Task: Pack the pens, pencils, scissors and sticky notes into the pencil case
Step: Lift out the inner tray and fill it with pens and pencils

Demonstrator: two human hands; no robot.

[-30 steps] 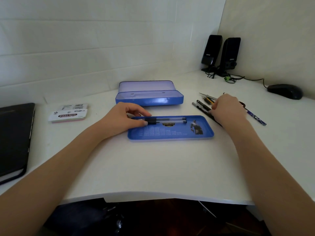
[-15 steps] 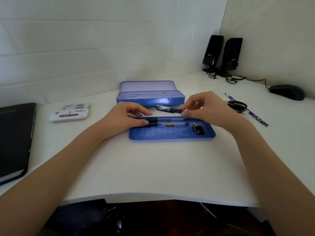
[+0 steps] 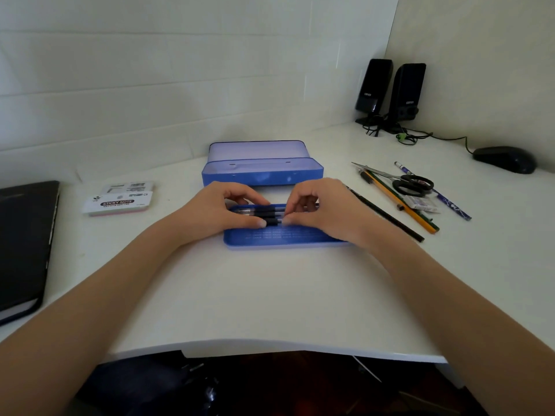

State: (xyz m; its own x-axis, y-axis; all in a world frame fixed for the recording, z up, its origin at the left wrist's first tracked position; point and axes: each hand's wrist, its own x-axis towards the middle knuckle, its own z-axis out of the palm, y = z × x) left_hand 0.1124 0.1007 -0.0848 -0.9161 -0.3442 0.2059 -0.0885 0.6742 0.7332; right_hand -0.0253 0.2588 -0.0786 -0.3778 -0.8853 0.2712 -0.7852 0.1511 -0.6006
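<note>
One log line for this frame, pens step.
step: lining pens in tray | left hand, right hand: on pens | scissors, sticky notes: unpacked

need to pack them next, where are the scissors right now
In the head view the black-handled scissors lie on the desk's right side, across the loose pencils, between the blue tray and the mouse.

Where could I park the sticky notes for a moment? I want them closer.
Bare desk lies between the blue tray and the near edge, and between the sticky notes and the left hand. Right of the tray, pencils and scissors crowd it.
</note>
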